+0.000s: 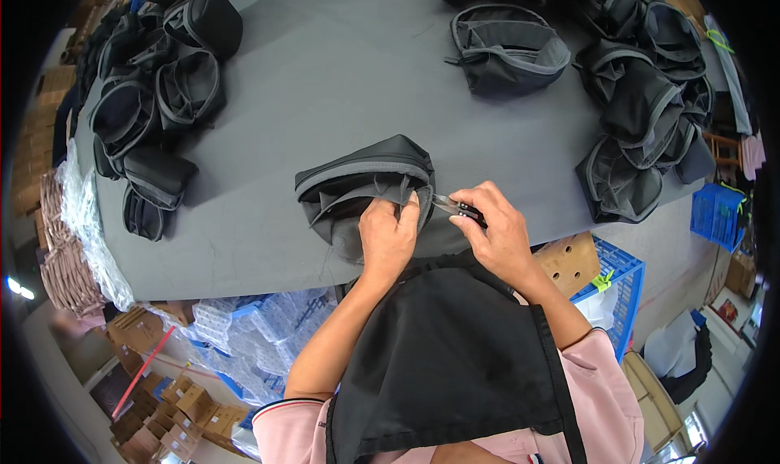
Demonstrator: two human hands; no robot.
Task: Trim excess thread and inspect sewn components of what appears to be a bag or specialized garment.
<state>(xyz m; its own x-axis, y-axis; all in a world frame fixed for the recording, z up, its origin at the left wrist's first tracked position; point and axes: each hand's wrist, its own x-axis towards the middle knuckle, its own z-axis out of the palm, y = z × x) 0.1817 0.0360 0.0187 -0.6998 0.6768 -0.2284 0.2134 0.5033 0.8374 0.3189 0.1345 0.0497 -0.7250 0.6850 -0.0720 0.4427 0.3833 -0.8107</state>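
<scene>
A black zippered pouch (361, 167) with grey edging lies unzipped near the front edge of the grey table (325, 74). My left hand (388, 235) reaches into its mouth, fingers closed on the fabric by the right end of the opening. Held in my right hand (497, 228) is a pair of small thread snips (461, 210) with dark handles. The metal blades point left and meet the pouch's right edge, close to my left fingertips. Whether a thread lies between the blades is too small to tell.
Several similar black pouches are heaped on the table's left (188, 86) and right (638, 106) sides. A single open pouch (509, 49) lies at the far right of centre. Below the table edge stand a blue crate (626, 281) and plastic-wrapped goods (260, 334).
</scene>
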